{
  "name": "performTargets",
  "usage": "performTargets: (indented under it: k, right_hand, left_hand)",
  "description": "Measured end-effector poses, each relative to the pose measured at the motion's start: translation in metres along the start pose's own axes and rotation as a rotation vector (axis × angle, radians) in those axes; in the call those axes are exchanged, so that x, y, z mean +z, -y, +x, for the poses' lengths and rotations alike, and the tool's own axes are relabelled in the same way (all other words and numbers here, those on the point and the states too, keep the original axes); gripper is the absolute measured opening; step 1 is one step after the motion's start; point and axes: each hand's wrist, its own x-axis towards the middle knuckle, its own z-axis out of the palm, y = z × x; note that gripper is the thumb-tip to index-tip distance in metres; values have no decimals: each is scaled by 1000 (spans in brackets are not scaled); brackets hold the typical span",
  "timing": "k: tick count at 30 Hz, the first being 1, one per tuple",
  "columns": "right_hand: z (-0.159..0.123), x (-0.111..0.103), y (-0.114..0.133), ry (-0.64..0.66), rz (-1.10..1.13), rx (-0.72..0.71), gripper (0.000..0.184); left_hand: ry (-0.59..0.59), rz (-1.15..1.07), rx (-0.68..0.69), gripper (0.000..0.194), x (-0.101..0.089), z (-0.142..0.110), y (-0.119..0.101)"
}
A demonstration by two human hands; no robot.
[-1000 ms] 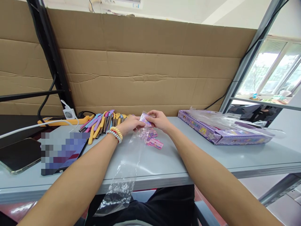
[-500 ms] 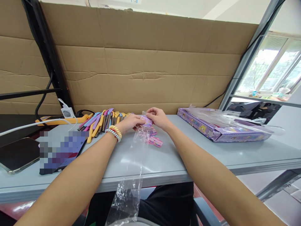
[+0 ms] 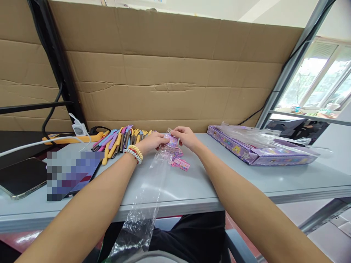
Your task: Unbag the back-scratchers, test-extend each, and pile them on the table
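Observation:
My left hand (image 3: 152,141) and my right hand (image 3: 185,137) meet at the far middle of the grey table (image 3: 197,186). Together they pinch a small purple-pink packet (image 3: 172,140) at the mouth of a long clear plastic bag (image 3: 148,199). The bag trails toward me and hangs over the table's front edge. Just below my hands lie a few more small pink packets (image 3: 179,164). My left wrist wears beaded bracelets (image 3: 134,152).
A row of coloured pens (image 3: 120,140) lies left of my hands by the cardboard wall (image 3: 164,73). A purple box under plastic wrap (image 3: 257,149) sits at the right. A tablet (image 3: 20,177), a blurred dark item (image 3: 71,173) and an orange power strip (image 3: 71,138) occupy the left.
My hands stay pinching the packet at the bag's mouth. The bag's hanging end has swung slightly, and the view has shifted a little.

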Motion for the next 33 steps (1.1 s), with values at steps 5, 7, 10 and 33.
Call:
performTargets:
  k: [5, 7, 10, 33]
  right_hand:
    - [1, -1, -3, 50, -115, 6, 24]
    - [1, -1, -4, 70, -118, 7, 24]
    - [1, -2, -4, 76, -83, 3, 24]
    - [12, -19, -7, -261, 201, 60, 29]
  left_hand:
    - [24, 16, -11, 25, 1, -2, -2]
    - [27, 20, -9, 24, 2, -4, -4]
    - [37, 25, 16, 19, 2, -6, -5]
    - [33, 51, -56, 50, 3, -9, -6]
